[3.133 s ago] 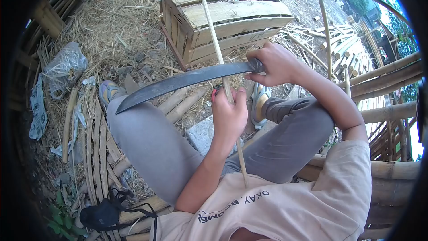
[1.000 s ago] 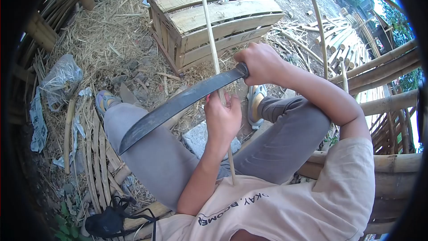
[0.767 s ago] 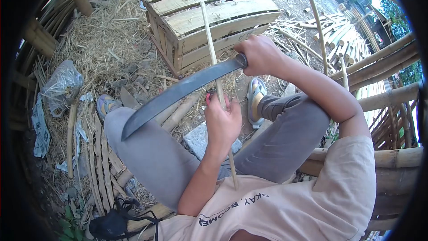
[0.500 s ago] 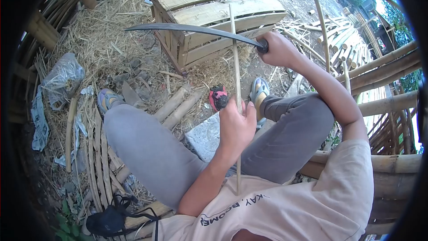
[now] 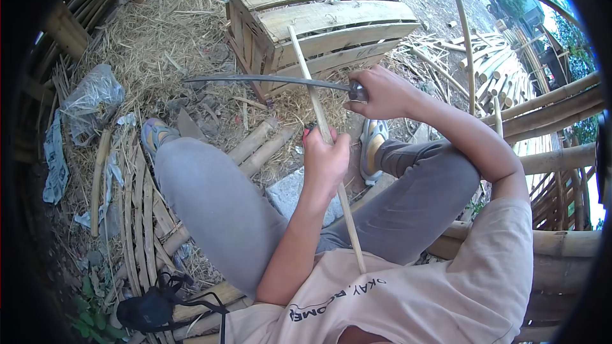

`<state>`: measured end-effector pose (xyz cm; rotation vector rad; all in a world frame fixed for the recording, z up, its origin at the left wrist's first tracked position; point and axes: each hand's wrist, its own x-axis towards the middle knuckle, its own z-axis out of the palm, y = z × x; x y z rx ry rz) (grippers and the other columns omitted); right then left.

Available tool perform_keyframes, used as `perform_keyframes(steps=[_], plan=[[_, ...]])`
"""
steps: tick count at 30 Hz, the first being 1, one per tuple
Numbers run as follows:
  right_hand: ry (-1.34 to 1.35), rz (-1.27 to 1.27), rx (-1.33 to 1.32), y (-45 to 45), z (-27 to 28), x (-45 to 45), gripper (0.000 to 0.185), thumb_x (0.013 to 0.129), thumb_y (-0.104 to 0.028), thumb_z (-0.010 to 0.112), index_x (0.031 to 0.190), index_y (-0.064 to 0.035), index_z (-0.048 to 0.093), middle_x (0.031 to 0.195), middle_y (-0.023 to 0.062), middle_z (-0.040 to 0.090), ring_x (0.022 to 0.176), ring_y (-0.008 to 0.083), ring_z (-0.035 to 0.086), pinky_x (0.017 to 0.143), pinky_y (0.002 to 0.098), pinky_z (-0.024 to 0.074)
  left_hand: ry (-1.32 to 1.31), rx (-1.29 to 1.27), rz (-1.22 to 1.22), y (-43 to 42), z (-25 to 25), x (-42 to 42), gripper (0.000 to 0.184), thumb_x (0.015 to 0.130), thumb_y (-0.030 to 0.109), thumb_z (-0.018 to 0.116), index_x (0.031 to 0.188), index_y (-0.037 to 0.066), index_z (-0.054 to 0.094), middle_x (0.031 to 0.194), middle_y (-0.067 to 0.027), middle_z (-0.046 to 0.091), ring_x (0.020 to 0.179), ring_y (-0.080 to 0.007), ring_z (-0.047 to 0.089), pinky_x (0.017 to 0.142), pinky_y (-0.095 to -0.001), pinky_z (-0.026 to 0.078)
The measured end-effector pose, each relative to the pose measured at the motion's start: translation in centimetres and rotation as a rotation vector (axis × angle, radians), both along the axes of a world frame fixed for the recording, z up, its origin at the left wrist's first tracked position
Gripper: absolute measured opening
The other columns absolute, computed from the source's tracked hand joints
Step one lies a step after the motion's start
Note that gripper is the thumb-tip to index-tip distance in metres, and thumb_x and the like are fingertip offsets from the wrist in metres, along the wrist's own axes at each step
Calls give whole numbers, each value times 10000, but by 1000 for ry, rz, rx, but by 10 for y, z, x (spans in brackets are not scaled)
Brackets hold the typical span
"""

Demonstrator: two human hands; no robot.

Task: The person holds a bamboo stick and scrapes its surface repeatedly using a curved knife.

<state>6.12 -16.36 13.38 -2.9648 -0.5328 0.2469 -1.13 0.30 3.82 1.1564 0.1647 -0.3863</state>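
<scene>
A long, slightly curved machete (image 5: 268, 79) lies across the view, its blade pointing left. My right hand (image 5: 382, 92) is closed around its dark handle. Where the blade meets a slim pale bamboo strip (image 5: 350, 223), the two cross just above my left hand (image 5: 326, 164). That hand is wrapped round the strip at mid-length, and the strip's lower end rests against my shirt. The strip leans to the left at its top, which overlaps a wooden slatted crate (image 5: 338, 16) in the view. A small pink and black thing (image 5: 309, 132) is mostly hidden behind my left hand.
A pale stone block (image 5: 287, 194) lies between my legs, with cut bamboo poles (image 5: 255, 153) beyond it. Straw (image 5: 153, 38) covers the ground at left, near a plastic bag (image 5: 95, 102). A black bag-like thing (image 5: 150, 312) lies lower left. Bamboo rails (image 5: 561, 153) stand at right.
The strip has tilted, its top swinging left. My right hand and the machete have moved lower and slightly left, and the blade lies more level. My left hand has shifted slightly left and up.
</scene>
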Motion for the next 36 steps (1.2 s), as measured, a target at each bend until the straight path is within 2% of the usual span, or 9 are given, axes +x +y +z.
perform_keyframes(steps=[7,10,13,25,27,29,31,34,36], plan=[[90,21,-50,8,12,-5,407,847,-411,758,805,-14,677,636,174,636,695,396,671,662,478,529,-87,107,25,3,-3,7,177,926,130,672,844,81,523,588,41,479,421,-36,408,371,-244,258],[63,50,-87,9,10,-7,411,857,-413,749,755,-23,670,622,171,630,672,407,664,637,480,526,-32,90,-38,7,2,8,227,876,145,699,819,42,504,653,-30,543,561,-109,527,518,-316,425],[76,39,-73,3,-2,-6,401,855,-403,747,752,-23,674,615,173,630,666,409,662,636,478,524,-42,89,-24,-2,-8,9,175,939,174,666,866,74,543,584,62,437,417,-29,374,371,-240,244],[175,32,-41,-4,-16,3,298,828,-291,746,772,-4,694,657,190,652,708,396,672,668,474,521,91,-66,25,-10,-8,4,174,945,167,646,906,84,498,666,59,408,471,-13,359,373,-215,217],[181,42,-15,-3,-18,2,300,830,-293,745,786,0,697,661,193,653,712,398,672,675,473,522,60,18,29,-10,-14,6,207,906,168,669,933,27,519,742,-44,533,602,-126,522,537,-311,386],[174,51,-2,2,-16,-1,306,829,-298,748,793,1,698,663,195,653,714,400,671,679,476,523,-21,152,37,-12,-24,7,252,886,180,684,952,-10,531,785,-118,600,687,-224,614,644,-378,478],[170,64,8,5,-18,-2,314,828,-305,753,791,1,697,664,197,653,714,401,671,679,477,523,-155,336,50,-14,-29,8,289,885,203,691,962,-26,533,795,-163,608,725,-306,637,694,-418,494],[183,61,9,7,-22,-3,337,825,-321,762,770,5,693,665,200,652,716,404,674,668,474,526,-181,479,56,-14,-19,3,326,891,245,695,949,-39,546,825,-226,625,753,-391,647,722,-454,499],[209,37,-1,7,-24,0,364,821,-336,770,749,11,685,667,203,653,720,405,678,656,468,530,-223,527,84,-18,-30,4,278,925,227,672,894,-19,547,741,-158,640,693,-259,659,647,-378,504]])
